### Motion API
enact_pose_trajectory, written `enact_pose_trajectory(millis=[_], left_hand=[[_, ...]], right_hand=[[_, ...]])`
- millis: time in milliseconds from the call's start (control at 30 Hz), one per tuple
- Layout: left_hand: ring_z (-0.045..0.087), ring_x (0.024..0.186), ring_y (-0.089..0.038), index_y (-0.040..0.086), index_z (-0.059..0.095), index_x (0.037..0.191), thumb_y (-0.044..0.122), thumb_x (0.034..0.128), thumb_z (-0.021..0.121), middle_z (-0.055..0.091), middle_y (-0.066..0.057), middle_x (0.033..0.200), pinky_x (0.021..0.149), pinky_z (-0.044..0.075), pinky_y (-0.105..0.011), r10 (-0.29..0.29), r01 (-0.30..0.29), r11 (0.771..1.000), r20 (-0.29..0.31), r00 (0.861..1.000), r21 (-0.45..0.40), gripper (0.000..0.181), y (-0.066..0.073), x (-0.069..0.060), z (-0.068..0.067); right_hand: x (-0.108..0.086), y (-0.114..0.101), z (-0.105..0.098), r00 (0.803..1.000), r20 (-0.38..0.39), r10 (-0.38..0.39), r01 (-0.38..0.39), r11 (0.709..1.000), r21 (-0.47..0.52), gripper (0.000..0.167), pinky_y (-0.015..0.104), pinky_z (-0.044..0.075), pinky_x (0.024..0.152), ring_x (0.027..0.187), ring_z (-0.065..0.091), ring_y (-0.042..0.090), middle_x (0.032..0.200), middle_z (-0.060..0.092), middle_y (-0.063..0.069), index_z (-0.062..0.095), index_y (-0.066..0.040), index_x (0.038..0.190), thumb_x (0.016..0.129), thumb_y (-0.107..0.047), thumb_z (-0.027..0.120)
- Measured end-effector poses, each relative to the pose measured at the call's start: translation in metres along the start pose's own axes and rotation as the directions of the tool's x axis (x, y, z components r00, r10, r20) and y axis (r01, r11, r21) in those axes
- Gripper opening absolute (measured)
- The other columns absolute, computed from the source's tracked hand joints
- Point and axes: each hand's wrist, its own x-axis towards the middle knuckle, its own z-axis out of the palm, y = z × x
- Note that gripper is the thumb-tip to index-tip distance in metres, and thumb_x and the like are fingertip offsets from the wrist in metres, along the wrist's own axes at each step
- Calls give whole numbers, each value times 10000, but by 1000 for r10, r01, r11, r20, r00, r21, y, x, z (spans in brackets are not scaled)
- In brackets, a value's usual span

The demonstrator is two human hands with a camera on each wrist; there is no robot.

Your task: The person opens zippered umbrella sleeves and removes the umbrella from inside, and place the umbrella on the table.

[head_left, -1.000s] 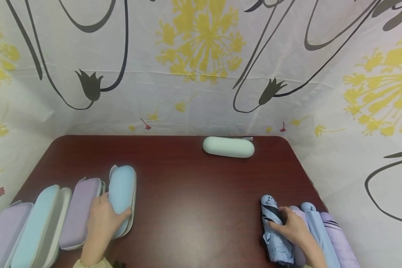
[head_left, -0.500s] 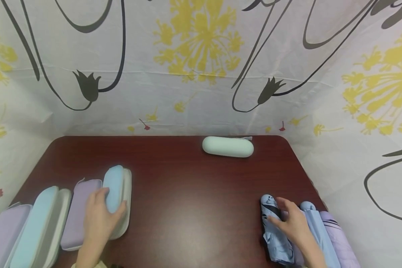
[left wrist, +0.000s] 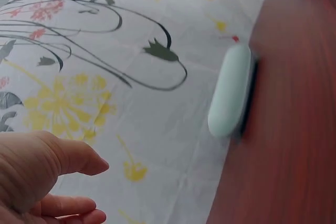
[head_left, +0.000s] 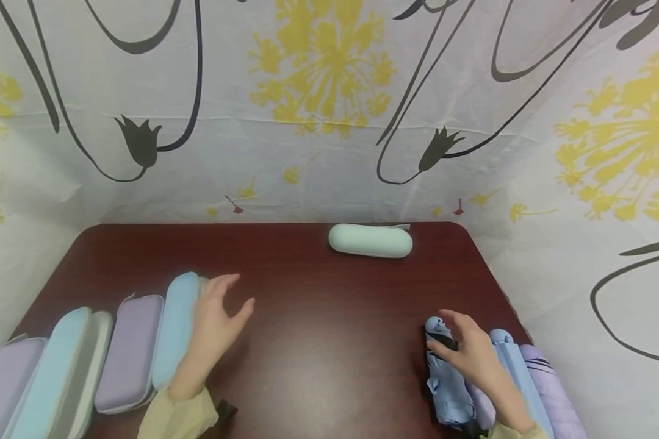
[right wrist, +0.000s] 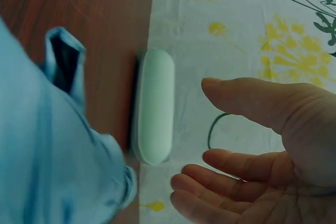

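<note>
My left hand (head_left: 214, 323) is lifted over the right edge of a light-blue zip case (head_left: 177, 335), thumb and fingers spread with nothing between them. To that case's left stand a lilac zip case (head_left: 130, 353) and a second light-blue one (head_left: 52, 372). On the right, my right hand (head_left: 469, 353) hovers over folded umbrellas, its fingers apart. Beneath it lies a blue umbrella (head_left: 447, 390) with a black band; a lilac umbrella (head_left: 482, 405) is mostly hidden by the hand. In the right wrist view, the loosely spread right hand (right wrist: 268, 156) holds nothing.
A mint-green zip case (head_left: 370, 241) lies alone at the table's back edge. Farther left are a pale greenish case (head_left: 92, 372) and another lilac one (head_left: 11, 378). Another blue umbrella (head_left: 522, 378) and a lilac one (head_left: 551, 390) lie far right. Patterned cloth (head_left: 318, 177) hangs behind.
My left hand has released the light-blue case, which now stands farther left against the lilac one, and moved up and right. My right hand has shifted slightly up and left.
</note>
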Motion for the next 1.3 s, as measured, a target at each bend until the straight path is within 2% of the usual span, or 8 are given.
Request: enact_pose_trajectory(millis=[133, 267, 433, 533, 700, 767, 1067, 1300], left_hand=[[579, 969, -381, -89, 575, 1146, 24, 713, 756, 578, -237, 1117, 798, 485, -498, -48, 50, 998, 52, 998, -44, 482, 8, 10, 7], [584, 994, -369, -79, 573, 1163, 39, 712, 767, 581, -221, 1128, 827, 488, -478, -55, 63, 993, 85, 995, -97, 505, 14, 21, 15], [564, 1034, -354, -67, 565, 1183, 41, 717, 768, 575, -203, 1147, 857, 482, -459, -47, 70, 981, 131, 990, -180, 520, 21, 36, 26], [557, 1030, -351, -66, 567, 1178, 47, 710, 776, 574, -206, 1143, 859, 480, -446, -20, 51, 976, 145, 989, -213, 525, 24, 45, 37], [551, 1025, -367, -71, 570, 1165, 53, 703, 780, 572, -212, 1130, 846, 482, -446, 49, -10, 969, 149, 988, -249, 523, 23, 57, 58], [544, 1033, -371, -70, 565, 1174, 58, 705, 779, 566, -211, 1135, 847, 480, -454, 61, -17, 964, 161, 985, -264, 531, 21, 61, 65], [508, 1109, -337, -56, 521, 1248, 86, 720, 779, 531, -198, 1206, 923, 440, -464, 29, 52, 957, 271, 962, -287, 605, 5, 77, 103], [503, 1115, -333, -66, 505, 1258, 76, 740, 761, 534, -212, 1190, 943, 430, -440, -5, 108, 948, 324, 946, -299, 595, -3, 88, 126]], right_hand=[[2, 0, -6, 998, -30, -55, 55, 998, 0, 569, 421, 529, 665, 893, 606, 331, 1076, 589, 222, 541, 75, 1175, 701, -103, 799], [8, 0, -10, 987, -79, -137, 133, 990, -47, 572, 372, 520, 611, 795, 595, 263, 1015, 605, 187, 551, 78, 1154, 673, -86, 812], [22, -5, -15, 982, -76, -173, 169, 984, -48, 575, 475, 514, 689, 902, 596, 335, 1049, 596, 213, 540, 80, 1178, 693, -87, 800], [35, -9, -16, 989, -34, -142, 142, 990, -17, 581, 526, 491, 753, 978, 568, 390, 1103, 570, 248, 513, 87, 1213, 729, -93, 780], [57, -12, -9, 995, 15, -95, 94, 995, 21, 586, 527, 478, 816, 1021, 551, 397, 1152, 547, 261, 483, 86, 1249, 771, -117, 754], [65, -11, -4, 996, 22, -91, 90, 995, 43, 597, 528, 471, 830, 1035, 544, 400, 1164, 538, 264, 472, 86, 1262, 777, -125, 749], [101, -1, 23, 995, 80, -65, 58, 994, 97, 723, 533, 431, 887, 1127, 471, 434, 1277, 433, 294, 370, 95, 1346, 775, -129, 752], [129, 10, 36, 999, 45, -23, 18, 995, 95, 738, 548, 408, 897, 1145, 439, 445, 1314, 375, 318, 320, 106, 1372, 797, -117, 725]])
